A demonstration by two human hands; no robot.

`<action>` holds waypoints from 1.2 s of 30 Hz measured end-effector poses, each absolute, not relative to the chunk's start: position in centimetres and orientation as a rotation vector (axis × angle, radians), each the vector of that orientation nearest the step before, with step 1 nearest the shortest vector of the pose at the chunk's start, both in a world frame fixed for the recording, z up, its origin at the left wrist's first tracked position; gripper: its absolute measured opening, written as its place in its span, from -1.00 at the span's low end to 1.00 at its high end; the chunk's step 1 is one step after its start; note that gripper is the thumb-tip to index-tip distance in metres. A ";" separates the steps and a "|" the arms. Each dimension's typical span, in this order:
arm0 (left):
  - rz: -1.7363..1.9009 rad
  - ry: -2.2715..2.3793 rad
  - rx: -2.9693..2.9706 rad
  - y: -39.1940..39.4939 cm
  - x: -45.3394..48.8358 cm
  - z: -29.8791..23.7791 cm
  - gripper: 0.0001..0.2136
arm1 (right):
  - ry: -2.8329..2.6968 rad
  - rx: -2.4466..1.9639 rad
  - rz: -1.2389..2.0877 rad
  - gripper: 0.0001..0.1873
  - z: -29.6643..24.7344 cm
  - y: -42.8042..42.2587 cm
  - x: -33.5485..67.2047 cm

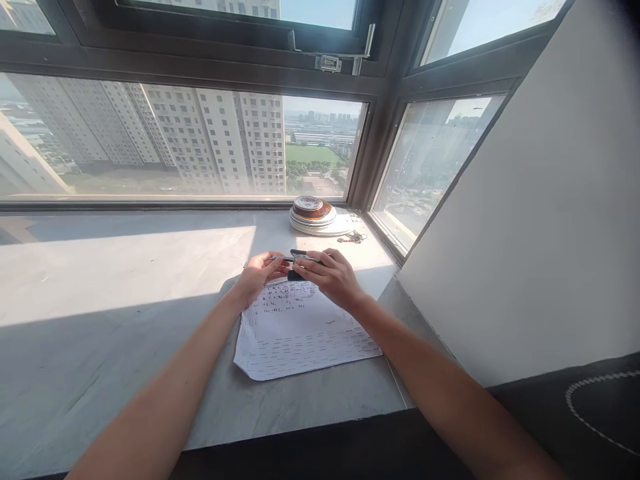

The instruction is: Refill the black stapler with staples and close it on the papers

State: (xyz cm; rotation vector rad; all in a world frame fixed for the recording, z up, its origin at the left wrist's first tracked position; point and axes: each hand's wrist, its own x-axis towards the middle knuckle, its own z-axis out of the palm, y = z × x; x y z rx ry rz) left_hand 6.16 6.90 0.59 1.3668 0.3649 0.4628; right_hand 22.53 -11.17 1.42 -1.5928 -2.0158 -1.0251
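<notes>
Over the top part of a white paper sheet (310, 333), both hands hold a small black stapler (297, 275). My right hand (330, 270) is closed round its right side, and its fingers hide much of the body. On the other side my left hand (263, 272) is closed, pinching a slim dark part that reaches toward the stapler; whether this part is joined to it I cannot tell. A dark upper piece and a black lower piece show apart between the fingers. The paper lies flat, with handwriting near the top and rows of short dash-like marks lower down.
A stack of plates (313, 219) stands in the window corner, with a beaded string (353, 237) beside it. The grey stone sill (125, 347) ends at a front edge above a dark area. A white wall (540, 220) slants along the right, and windows run behind.
</notes>
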 end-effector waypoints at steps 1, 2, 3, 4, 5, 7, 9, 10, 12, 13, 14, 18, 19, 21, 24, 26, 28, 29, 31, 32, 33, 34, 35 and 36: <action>0.463 0.364 1.361 6.9 6.2 0.6 -0.64 | -2.005 -1.590 -1.026 -0.59 1.5 -11.2 22.5; 0.465 0.365 1.354 6.9 6.2 0.6 -0.65 | -1.996 -1.587 -1.026 -0.60 1.6 -11.2 22.6; 0.468 0.368 1.345 6.9 6.1 0.6 -0.66 | -1.988 -1.587 -1.025 -0.59 1.7 -11.3 22.6; 0.470 0.371 1.335 6.9 6.1 0.6 -0.67 | -1.982 -1.589 -1.023 -0.59 1.8 -11.3 22.6; 0.470 0.372 1.325 6.9 6.1 0.6 -0.69 | -1.978 -1.592 -1.020 -0.59 1.8 -11.3 22.6; 0.464 0.368 1.312 7.0 6.1 0.6 -0.70 | -1.985 -1.598 -1.007 -0.59 1.7 -11.3 22.6; 0.456 0.362 1.306 7.1 6.1 0.6 -0.70 | -2.005 -1.593 -0.989 -0.57 1.6 -11.3 22.6; 0.459 0.362 1.305 7.1 6.1 0.6 -0.69 | -2.014 -1.590 -0.980 -0.56 1.5 -11.2 22.5; 0.461 0.363 1.313 7.2 6.1 0.5 -0.70 | -2.020 -1.592 -0.963 -0.55 1.5 -11.2 22.5; 0.458 0.360 1.321 7.3 6.2 0.4 -0.70 | -2.016 -1.596 -0.951 -0.55 1.5 -11.2 22.5; 0.453 0.358 1.327 7.3 6.2 0.4 -0.71 | -2.007 -1.601 -0.932 -0.54 1.5 -11.2 22.5; 0.474 0.378 1.300 7.2 6.3 0.4 -0.75 | -1.837 -1.597 -0.776 -0.52 1.7 -11.4 22.4; 0.487 0.383 1.292 7.2 6.2 0.5 -0.76 | -1.750 -1.583 -0.717 -0.54 1.7 -11.5 22.4; 0.498 0.397 1.292 7.2 6.1 0.5 -0.77 | -1.589 -1.529 -0.562 -0.64 1.9 -11.9 22.3; 0.467 0.395 1.286 7.3 6.1 0.3 -0.78 | -1.521 -1.410 -0.204 -0.73 2.2 -12.6 21.9; 0.431 0.351 1.248 7.4 6.2 0.2 -0.78 | -1.547 -1.348 0.050 -0.72 2.2 -12.8 21.5; 0.417 0.316 1.217 7.3 6.4 0.1 -0.77 | -1.573 -1.328 0.239 -0.70 2.1 -12.7 21.2; 0.425 0.309 1.220 7.2 6.5 0.1 -0.76 | -1.583 -1.326 0.310 -0.69 2.0 -12.6 21.0; 0.453 0.285 1.262 7.0 6.5 0.2 -0.75 | -1.615 -1.329 0.415 -0.67 1.7 -12.3 20.8; 0.462 0.261 1.290 6.9 6.5 0.3 -0.73 | -1.635 -1.332 0.450 -0.66 1.6 -12.1 20.8; 0.459 0.232 1.319 6.7 6.4 0.4 -0.70 | -1.657 -1.338 0.475 -0.65 1.4 -12.0 20.8; 0.444 0.203 1.347 6.6 6.3 0.5 -0.66 | -1.682 -1.347 0.488 -0.64 1.3 -11.9 20.7; 0.420 0.180 1.371 6.5 6.1 0.6 -0.61 | -1.709 -1.357 0.493 -0.63 1.1 -11.9 20.7; 0.394 0.168 1.393 6.4 6.0 0.7 -0.57 | -1.736 -1.363 0.493 -0.62 1.0 -11.8 20.7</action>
